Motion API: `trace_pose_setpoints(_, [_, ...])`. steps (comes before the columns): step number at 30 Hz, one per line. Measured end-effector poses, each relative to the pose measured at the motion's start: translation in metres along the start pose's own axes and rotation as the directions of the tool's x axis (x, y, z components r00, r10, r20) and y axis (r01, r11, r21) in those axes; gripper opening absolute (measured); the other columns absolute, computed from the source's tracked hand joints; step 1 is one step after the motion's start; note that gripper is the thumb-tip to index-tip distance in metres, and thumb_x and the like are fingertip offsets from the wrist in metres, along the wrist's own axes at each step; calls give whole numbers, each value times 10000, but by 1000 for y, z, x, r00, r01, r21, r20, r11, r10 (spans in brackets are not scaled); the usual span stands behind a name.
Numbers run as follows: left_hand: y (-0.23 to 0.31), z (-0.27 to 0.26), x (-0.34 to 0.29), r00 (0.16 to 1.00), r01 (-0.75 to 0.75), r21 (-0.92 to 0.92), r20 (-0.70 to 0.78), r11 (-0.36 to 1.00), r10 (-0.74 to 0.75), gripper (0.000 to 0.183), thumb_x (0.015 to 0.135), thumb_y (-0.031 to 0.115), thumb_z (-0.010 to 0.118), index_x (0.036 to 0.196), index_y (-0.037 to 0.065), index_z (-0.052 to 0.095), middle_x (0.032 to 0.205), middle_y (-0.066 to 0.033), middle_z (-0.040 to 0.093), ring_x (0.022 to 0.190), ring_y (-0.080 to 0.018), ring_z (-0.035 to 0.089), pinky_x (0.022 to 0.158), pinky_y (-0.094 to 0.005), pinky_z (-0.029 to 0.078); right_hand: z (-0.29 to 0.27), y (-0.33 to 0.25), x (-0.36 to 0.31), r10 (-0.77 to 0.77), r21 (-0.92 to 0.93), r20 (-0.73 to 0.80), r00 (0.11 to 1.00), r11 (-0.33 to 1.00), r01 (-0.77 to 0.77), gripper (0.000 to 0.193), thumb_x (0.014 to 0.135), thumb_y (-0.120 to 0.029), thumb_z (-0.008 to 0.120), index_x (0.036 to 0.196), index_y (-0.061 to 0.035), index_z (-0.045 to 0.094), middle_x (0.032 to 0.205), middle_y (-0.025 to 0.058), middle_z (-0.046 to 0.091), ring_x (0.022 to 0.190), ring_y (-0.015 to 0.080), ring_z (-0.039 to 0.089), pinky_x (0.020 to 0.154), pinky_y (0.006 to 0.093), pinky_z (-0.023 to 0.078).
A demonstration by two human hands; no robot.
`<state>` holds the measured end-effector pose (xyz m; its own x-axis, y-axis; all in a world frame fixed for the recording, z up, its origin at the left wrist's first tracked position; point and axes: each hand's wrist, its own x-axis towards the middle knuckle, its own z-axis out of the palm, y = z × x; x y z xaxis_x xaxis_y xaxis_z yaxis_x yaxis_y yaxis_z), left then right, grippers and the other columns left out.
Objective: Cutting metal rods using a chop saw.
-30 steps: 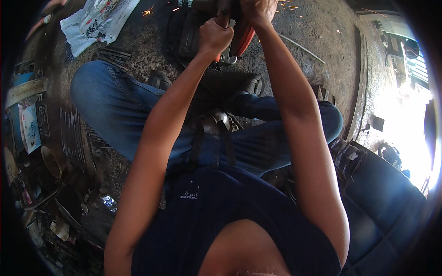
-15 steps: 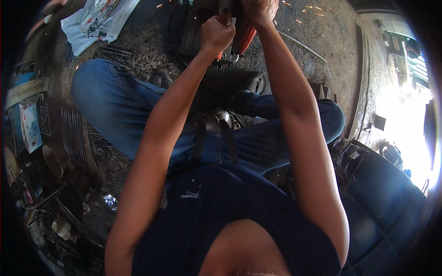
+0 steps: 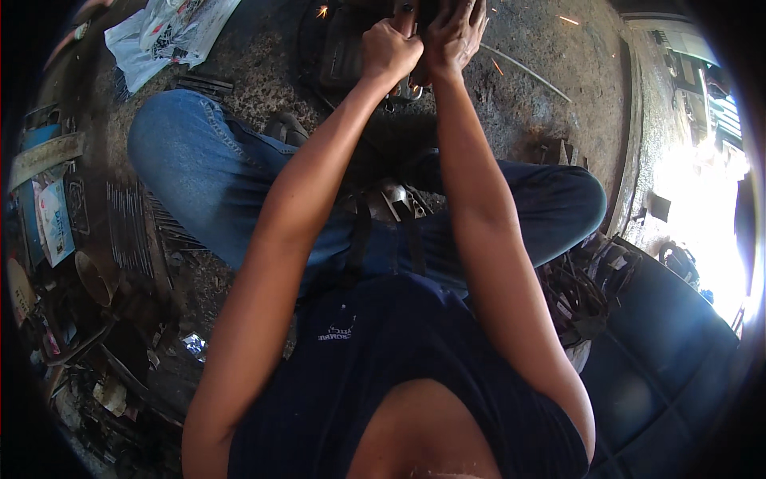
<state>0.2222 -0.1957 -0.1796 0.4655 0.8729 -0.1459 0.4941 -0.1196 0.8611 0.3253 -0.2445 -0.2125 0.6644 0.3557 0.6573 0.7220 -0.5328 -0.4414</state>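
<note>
- The stained floor is spreading out around both hands, with sparks flying to the right of the right fingers.
- The left hand is gripping the handle of a dark tool, fingers wrapping around it.
- The tool is sitting between the left and right fingers.
- The right hand is stretching its fingers forward alongside the tool; whether they are gripping cannot be told.
- A plastic bag is lying well left of the left fingers.
</note>
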Motion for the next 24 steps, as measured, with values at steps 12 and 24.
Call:
trace_pose_setpoints(12, [14,-19,-6,973,189,-229,172,955,-151,487,940,372,672,959,-115,675,935,-357,688,956,-499,686,800,-554,543,4,-6,-9,18,2,-23,1000,1000,-18,629,991,-131,546,1576,-39,335,1534,247,449,1356,462,464,1131,496,408])
trace_pose_setpoints(24, [-30,1,14,993,-97,34,-56,995,99,376,894,260,658,963,-109,678,928,-349,692,941,-517,679,816,-551,548,10,-15,-8,2,8,-24,1000,1000,-2,643,981,-125,565,1576,-45,336,1542,234,443,1341,469,462,1119,508,413])
